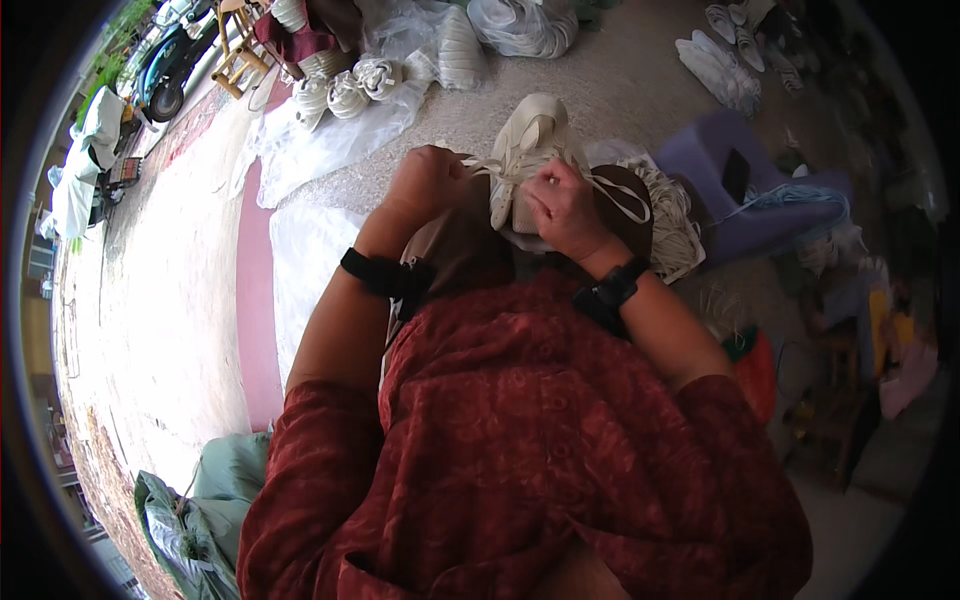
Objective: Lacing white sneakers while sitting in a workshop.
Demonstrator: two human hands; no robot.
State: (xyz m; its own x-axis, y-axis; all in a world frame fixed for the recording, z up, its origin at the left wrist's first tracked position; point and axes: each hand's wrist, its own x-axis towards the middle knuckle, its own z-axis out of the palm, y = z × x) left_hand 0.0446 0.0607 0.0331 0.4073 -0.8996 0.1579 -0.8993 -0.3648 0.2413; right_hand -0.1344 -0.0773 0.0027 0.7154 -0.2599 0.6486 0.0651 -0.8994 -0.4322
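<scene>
A cream sneaker point(538, 122) rests on my lap, its toe pointing away from me. Off to the shoe's left, my left hand point(428, 182) is closed on a pale shoelace point(482, 163) that runs taut toward the eyelets. My right hand point(566, 208) is closed over the shoe's opening, its fingers pinched on the lace. A loop of lace hangs to the right of that hand. Beside my right knee lies a bundle of cream shoelaces point(672, 215), partly covered by my leg.
A purple plastic stool point(705, 165) on the right carries a dark phone point(736, 176) and light-blue cords point(800, 197). Several white shoes point(347, 95) stand on plastic sheeting ahead, near a wooden chair point(238, 50). More shoes point(718, 75) lie far right. A green sack point(225, 480) is at lower left.
</scene>
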